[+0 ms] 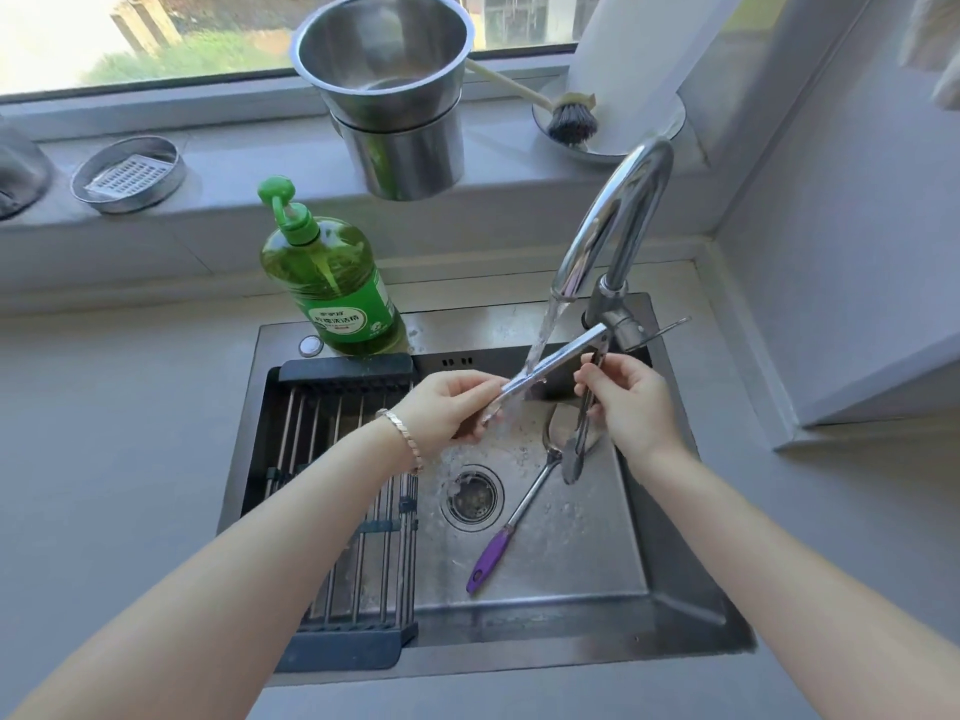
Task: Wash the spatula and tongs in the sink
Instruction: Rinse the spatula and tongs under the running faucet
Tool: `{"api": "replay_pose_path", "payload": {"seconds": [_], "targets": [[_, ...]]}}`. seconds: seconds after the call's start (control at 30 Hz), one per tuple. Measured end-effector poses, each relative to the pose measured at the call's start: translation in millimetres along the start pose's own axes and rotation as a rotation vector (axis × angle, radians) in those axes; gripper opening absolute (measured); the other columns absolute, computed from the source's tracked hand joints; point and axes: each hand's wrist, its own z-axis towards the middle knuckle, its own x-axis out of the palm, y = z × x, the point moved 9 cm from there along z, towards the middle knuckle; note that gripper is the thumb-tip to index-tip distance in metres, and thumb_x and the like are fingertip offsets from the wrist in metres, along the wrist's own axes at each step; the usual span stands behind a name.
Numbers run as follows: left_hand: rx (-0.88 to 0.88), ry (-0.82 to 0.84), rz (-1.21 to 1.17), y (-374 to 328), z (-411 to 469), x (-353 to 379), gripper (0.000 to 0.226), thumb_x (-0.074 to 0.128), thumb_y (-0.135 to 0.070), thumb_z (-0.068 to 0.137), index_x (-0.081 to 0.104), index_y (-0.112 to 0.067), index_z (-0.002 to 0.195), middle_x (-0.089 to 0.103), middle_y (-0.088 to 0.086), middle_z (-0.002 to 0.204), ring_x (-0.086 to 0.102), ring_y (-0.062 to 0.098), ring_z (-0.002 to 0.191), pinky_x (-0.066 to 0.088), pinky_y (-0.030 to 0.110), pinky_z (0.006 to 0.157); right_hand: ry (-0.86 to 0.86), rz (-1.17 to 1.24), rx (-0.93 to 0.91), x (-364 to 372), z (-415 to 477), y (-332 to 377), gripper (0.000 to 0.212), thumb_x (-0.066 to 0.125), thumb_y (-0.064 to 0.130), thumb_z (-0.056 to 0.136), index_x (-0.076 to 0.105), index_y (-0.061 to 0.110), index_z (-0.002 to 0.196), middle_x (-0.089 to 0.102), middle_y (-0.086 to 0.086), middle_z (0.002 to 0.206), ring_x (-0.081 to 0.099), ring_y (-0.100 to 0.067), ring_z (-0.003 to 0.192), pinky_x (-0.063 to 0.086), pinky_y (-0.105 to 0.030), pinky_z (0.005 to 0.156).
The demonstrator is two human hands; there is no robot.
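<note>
Water (545,324) runs over the tongs (566,356). Left hand (447,407) and right hand (628,402) each pinch one arm, holding them wide for rinsing. Spatula (519,506) waits nearer, in the sink (587,543).

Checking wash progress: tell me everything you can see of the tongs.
The tongs are shiny bare metal, two long arms joined at a hinge, spread wide open. The left hand grips the end of one arm, which slants up under water from the faucet. The right hand pinches the other arm near the hinge; it hangs down over the spatula lying in the sink.
</note>
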Motion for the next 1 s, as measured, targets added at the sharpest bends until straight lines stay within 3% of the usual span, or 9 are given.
{"api": "replay_pose_path", "payload": {"seconds": [0.07, 0.13, 0.2, 0.27, 0.33, 0.4, 0.53, 0.87, 1.0], "targets": [[-0.001, -0.041, 0.040, 7, -7, -12, 0.024, 0.042, -0.015, 0.097, 0.065, -0.024, 0.098, 0.059, -0.004, 0.068, 0.046, 0.008, 0.053, 0.042, 0.019, 0.051, 0.067, -0.089, 0.034, 15, -5, -5, 0.009, 0.055, 0.013, 0.092, 0.060, 0.011, 0.100, 0.061, 0.002, 0.074, 0.056, -0.008, 0.066, 0.045, -0.015, 0.057], [-0.050, -0.075, 0.052, 15, -15, -19, 0.022, 0.043, -0.020, 0.097, 0.064, -0.025, 0.103, 0.060, -0.003, 0.076, 0.046, 0.008, 0.054, 0.042, 0.022, 0.055, 0.137, -0.168, 0.094, 30, -10, -13, 0.024, 0.053, 0.017, 0.092, 0.052, 0.008, 0.115, 0.061, 0.001, 0.073, 0.056, -0.010, 0.059, 0.046, -0.026, 0.063], [-0.115, -0.091, -0.007, 20, -23, -22, 0.021, 0.046, -0.020, 0.096, 0.062, -0.020, 0.109, 0.055, -0.001, 0.076, 0.048, 0.005, 0.049, 0.043, 0.020, 0.052, 0.197, -0.194, 0.209, 41, -15, -25, 0.027, 0.050, 0.015, 0.093, 0.043, 0.016, 0.119, 0.062, -0.001, 0.072, 0.053, -0.010, 0.052, 0.044, -0.028, 0.058], [-0.147, -0.075, -0.059, 19, -29, -23, 0.019, 0.050, -0.013, 0.094, 0.063, -0.013, 0.107, 0.055, 0.003, 0.078, 0.052, 0.004, 0.045, 0.046, 0.017, 0.045, 0.236, -0.102, 0.391, 49, -21, -40, 0.025, 0.049, 0.010, 0.093, 0.041, 0.020, 0.115, 0.060, -0.004, 0.068, 0.050, -0.007, 0.044, 0.040, -0.021, 0.046], [-0.149, -0.060, -0.071, 13, -36, -27, 0.016, 0.051, -0.008, 0.092, 0.065, -0.010, 0.100, 0.062, 0.006, 0.090, 0.060, 0.008, 0.049, 0.050, 0.018, 0.045, 0.254, 0.056, 0.588, 53, -27, -52, 0.005, 0.048, 0.009, 0.093, 0.052, 0.007, 0.096, 0.057, -0.007, 0.062, 0.045, -0.003, 0.032, 0.036, -0.015, 0.032], [-0.123, -0.068, -0.103, 4, -41, -33, 0.016, 0.050, -0.004, 0.091, 0.065, -0.005, 0.097, 0.064, 0.010, 0.093, 0.066, 0.013, 0.054, 0.055, 0.023, 0.048, 0.293, 0.198, 0.736, 57, -35, -60, 0.017, 0.045, 0.011, 0.095, 0.050, 0.002, 0.081, 0.054, -0.008, 0.058, 0.043, -0.003, 0.027, 0.033, -0.010, 0.027], [-0.080, -0.119, -0.151, -8, -44, -38, 0.016, 0.048, 0.002, 0.091, 0.063, 0.000, 0.094, 0.065, 0.016, 0.084, 0.070, 0.018, 0.057, 0.058, 0.026, 0.051, 0.353, 0.431, 0.916, 61, -51, -67, 0.024, 0.043, 0.016, 0.095, 0.045, 0.005, 0.073, 0.053, -0.006, 0.043, 0.045, -0.005, 0.026, 0.031, -0.008, 0.026], [-0.117, -0.093, -0.228, -10, -5, 19, 0.024, 0.060, -0.007, 0.088, 0.055, 0.004, 0.108, 0.063, 0.012, 0.081, 0.070, 0.016, 0.054, 0.058, 0.026, 0.052, 0.148, 0.450, 0.900, -7, -49, -77, 0.032, 0.040, 0.018, 0.093, 0.033, 0.015, 0.062, 0.039, 0.003, 0.031, 0.037, -0.001, 0.021, 0.025, -0.010, 0.021], [-0.081, -0.127, -0.145, -16, 6, 27, 0.007, 0.061, -0.012, 0.087, 0.059, -0.006, 0.088, 0.067, 0.011, 0.081, 0.069, 0.015, 0.055, 0.058, 0.031, 0.059, 0.147, 0.440, 0.915, -16, -52, -79, 0.031, 0.044, 0.023, 0.092, 0.037, 0.013, 0.063, 0.038, 0.003, 0.029, 0.037, -0.002, 0.021, 0.026, -0.010, 0.021]]}}
